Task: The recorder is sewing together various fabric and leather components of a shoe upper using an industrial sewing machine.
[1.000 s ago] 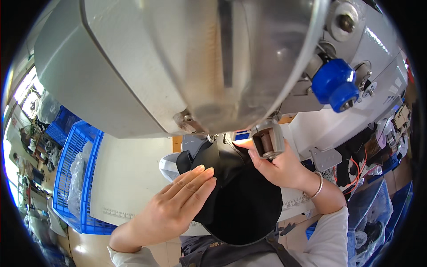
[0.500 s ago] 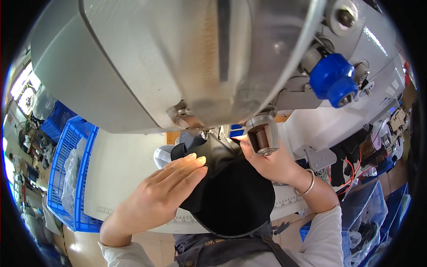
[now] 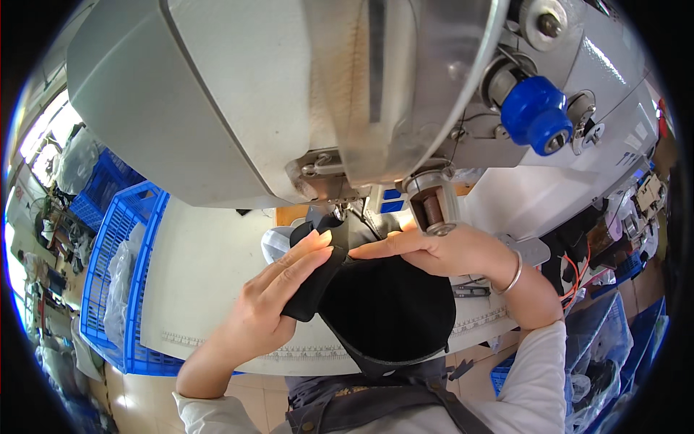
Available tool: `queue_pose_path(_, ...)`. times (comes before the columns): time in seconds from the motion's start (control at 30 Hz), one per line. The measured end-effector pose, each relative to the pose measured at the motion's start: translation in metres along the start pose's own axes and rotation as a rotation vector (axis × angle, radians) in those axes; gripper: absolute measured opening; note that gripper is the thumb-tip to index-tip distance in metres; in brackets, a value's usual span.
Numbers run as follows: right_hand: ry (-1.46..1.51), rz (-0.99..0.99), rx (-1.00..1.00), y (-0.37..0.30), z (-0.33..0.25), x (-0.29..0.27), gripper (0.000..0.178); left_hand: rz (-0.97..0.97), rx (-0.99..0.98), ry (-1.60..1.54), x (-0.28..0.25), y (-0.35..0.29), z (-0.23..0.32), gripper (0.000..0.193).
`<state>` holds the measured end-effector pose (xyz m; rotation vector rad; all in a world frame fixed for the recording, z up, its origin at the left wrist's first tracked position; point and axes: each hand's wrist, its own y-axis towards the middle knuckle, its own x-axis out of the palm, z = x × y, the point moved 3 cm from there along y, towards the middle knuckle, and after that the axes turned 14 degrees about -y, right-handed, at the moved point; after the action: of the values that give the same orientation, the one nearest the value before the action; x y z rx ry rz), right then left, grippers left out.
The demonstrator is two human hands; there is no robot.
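Observation:
A black cloth piece (image 3: 390,311), rounded and hollow with a curved rim, hangs over the near edge of the sewing machine's table, its far end under the needle area (image 3: 340,210). My left hand (image 3: 278,289) is closed on a folded black edge of it, left of the needle, with fingers pressed together and the thumb hidden. From the right, my right hand (image 3: 441,253) grips the cloth just in front of the needle; one finger points left along its edge, while the others are partly hidden behind the thread spool holder (image 3: 434,210).
The grey-white machine head (image 3: 224,108) overhangs my hands, with a blue tension knob (image 3: 535,116) on its right. A blue basket (image 3: 130,289) holding clear plastic stands left of the white table (image 3: 210,267). A ruler strip (image 3: 303,352) runs along its front. Small metal tools (image 3: 471,288) lie by my right wrist.
My right hand has slid its pointing finger left, closer to my left fingertips. The black flap at my left hand is folded up more. The whole view has shifted slightly.

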<state>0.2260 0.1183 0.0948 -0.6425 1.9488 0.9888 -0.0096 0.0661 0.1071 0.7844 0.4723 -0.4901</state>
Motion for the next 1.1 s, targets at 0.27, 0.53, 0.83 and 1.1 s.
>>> queue_pose_path(0.27, -0.167, 0.007, -0.026, 0.003, -0.002, -0.012, 0.045, -0.027, 0.154, 0.123, 0.007, -0.003, -0.004, 0.077)
queue_pose_path(0.53, -0.213, 0.222, 0.069, -0.012, -0.004, -0.005, 0.033, -0.124, 0.165, 0.257, 0.001, 0.005, 0.002, 0.054)
queue_pose_path(0.83, -0.172, 0.281, 0.156, -0.012, -0.003, -0.011, 0.030, -0.109, 0.094, 0.257, 0.004, 0.010, 0.016, 0.050)
queue_pose_path(1.1, -0.050, 0.306, 0.260, -0.009, 0.002, -0.009, 0.036, -0.099, 0.118, 0.264, 0.001, 0.014, 0.012, 0.050)
